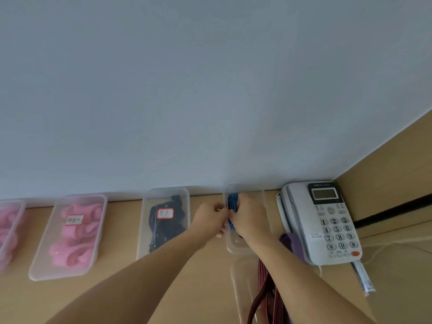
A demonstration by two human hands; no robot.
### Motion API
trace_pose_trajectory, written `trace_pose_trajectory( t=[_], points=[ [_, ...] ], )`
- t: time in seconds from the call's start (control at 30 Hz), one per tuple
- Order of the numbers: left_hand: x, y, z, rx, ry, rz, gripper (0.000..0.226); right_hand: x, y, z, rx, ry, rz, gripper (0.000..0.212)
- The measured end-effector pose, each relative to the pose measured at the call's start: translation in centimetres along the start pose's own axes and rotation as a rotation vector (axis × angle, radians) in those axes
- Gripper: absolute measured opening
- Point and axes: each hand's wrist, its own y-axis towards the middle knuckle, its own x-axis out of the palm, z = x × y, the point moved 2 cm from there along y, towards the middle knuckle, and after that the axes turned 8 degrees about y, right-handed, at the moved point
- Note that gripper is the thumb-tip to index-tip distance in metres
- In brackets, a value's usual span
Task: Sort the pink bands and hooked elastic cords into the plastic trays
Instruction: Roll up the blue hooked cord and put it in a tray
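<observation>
Hooked elastic cords: the maroon bundle (264, 288) lies nearest, draped over a clear tray (240, 284) at the near right of the table (117, 265). A purple band (289, 240) sits just beyond it, against the phone (327, 220).

The work is further out, with both hands at the far clear tray (236, 247) by the wall. Right hand (247, 218) is curled over the blue striped cord (233, 201), gripping it. Left hand (210, 215) has its fingers curled and pinches the bundle's left edge at the tray wall. The cord sits in the tray's far half, partly hidden by the right hand; hooks not visible.

My read: the step is seating the coil.
- Hold it compressed with the right hand.
- Tuck any loose end under the loops with the left.
- Press it below the rim, then release the left hand first.

The tray looks light and may slide, so brace its wall.

Same row, leftward: black-items tray (145, 230), pink bands (72, 232) in a labelled tray (37, 265), and another pink tray (16, 220) at the left edge. These look sorted.
</observation>
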Motion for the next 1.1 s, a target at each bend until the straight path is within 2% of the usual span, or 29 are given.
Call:
trace_pose_trajectory(
  t=[0.13,0.3,0.4,0.7,0.97,1.1],
  points=[
    [-0.2,-0.2,-0.1,-0.004,-0.011,-0.001,0.019,-0.2,0.4,0.0,-0.058,-0.011,-0.066,0.020],
    [-0.8,-0.3,0.0,0.003,0.031,-0.015,0.019,-1.0,1.1,0.5,0.026,0.137,-0.181,0.022],
    [-0.9,-0.2,0.4,-0.005,0.090,-0.007,0.018,-1.6,1.3,0.9,-0.002,0.064,-0.136,0.010],
    [-1.0,-0.3,1.0,-0.029,0.168,-0.020,0.016,0.0,0.8,1.2,0.218,0.428,-0.130,0.021],
    [-0.7,-0.4,1.2,-0.032,0.171,0.018,0.017,-0.2,1.2,1.9,0.160,0.378,-0.111,0.019],
    [-0.8,-0.4,1.2,-0.027,0.161,0.013,0.016,0.3,1.2,2.1,0.219,0.428,-0.095,0.018]
  ],
)
